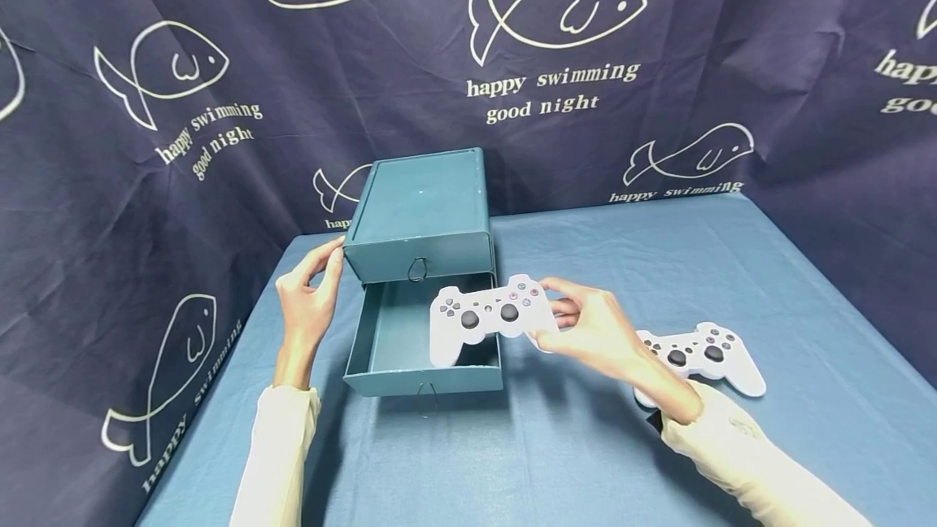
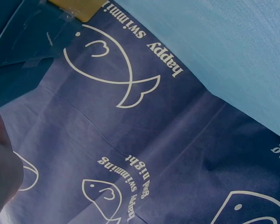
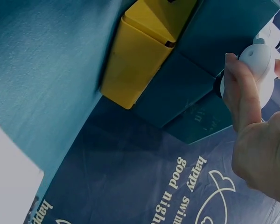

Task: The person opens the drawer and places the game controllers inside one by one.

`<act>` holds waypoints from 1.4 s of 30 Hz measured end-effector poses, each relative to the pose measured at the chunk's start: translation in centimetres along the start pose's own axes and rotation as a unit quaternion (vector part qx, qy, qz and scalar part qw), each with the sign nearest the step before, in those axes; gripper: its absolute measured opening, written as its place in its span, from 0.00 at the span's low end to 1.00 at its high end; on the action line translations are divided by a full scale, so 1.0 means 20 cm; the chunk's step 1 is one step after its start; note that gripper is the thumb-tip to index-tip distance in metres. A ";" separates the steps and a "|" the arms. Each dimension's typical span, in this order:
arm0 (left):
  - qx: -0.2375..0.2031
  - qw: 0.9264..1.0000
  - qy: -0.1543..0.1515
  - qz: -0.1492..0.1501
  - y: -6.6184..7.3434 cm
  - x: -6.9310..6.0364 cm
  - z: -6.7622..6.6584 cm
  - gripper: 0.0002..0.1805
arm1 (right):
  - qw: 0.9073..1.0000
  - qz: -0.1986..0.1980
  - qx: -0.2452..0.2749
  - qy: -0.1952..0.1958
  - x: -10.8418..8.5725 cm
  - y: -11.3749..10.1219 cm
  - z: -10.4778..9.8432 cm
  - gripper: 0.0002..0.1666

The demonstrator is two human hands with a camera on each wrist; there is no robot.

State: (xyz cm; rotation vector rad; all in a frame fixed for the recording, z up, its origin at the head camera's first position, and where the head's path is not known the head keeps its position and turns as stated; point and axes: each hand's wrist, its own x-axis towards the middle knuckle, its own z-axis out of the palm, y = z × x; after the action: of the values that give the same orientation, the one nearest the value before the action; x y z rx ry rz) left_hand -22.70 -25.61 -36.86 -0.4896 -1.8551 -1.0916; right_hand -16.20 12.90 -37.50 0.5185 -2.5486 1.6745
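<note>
A: Right hand (image 1: pixel 596 332), three o'clock of the lower drawer (image 1: pixel 424 381)?
B: Gripping a white controller (image 1: pixel 489 317) by one end, above that pulled-out drawer; end hold probably keeps fingers clear of its side.
A: Left hand (image 1: pixel 309 299), ten o'clock?
B: At the cabinet's (image 1: pixel 420 193) corner, likely bracing it; pinching or merely touching, cannot tell.
A: Second controller (image 1: pixel 701 354): table (image 1: pixel 578 242), four o'clock.

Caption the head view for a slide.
Right hand holds a white controller over an open drawer; left hand at the cabinet corner.
</note>
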 end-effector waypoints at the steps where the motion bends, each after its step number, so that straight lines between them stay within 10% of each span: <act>1: 0.000 1.000 0.000 -0.001 0.00 0.00 0.00 0.13 | 1.000 0.000 -0.002 -0.001 0.00 0.00 0.00 0.41; 42: 0.005 1.000 0.003 0.003 -0.01 -0.01 0.00 0.13 | 0.996 -0.020 -0.050 -0.068 0.10 -0.19 0.07 0.27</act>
State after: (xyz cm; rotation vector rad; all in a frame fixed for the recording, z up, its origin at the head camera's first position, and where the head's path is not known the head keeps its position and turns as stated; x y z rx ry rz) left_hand -22.75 -25.67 -37.06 -0.4852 -1.8527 -1.0780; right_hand -16.77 9.82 -34.31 0.6953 -2.6794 1.5392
